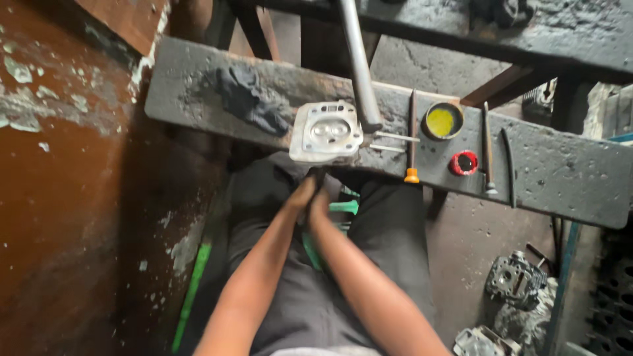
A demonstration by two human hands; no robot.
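Left hand (302,196): lowered between the knees, just below the near edge of the dark workbench plank (567,171); pressed against the right hand; fingers drawn together, spread not discernible, contents hidden.

Right hand (319,201): touching the left hand, fingertips pointing toward the plank; grip not discernible, anything held out of sight.

Cylinder head (326,132): pale grey cast metal, two round recesses facing up; lying flat on the plank, directly beyond both hands, overhanging the near edge slightly.

Black rag (252,99): crumpled on the plank, left of the cylinder head.

Grey metal tube (359,66): slanting down from the far side, lower end just beside the head's right corner.

Two thin valve stems (394,141): lying right of the head.

Screwdriver (412,138): orange handle end at the near edge.

Round tin of yellow paste (442,121): open, right of the screwdriver.

Small red cap (463,163): near the tin, closer to the edge.

Engine parts (514,280): grey, on the floor at the near right.
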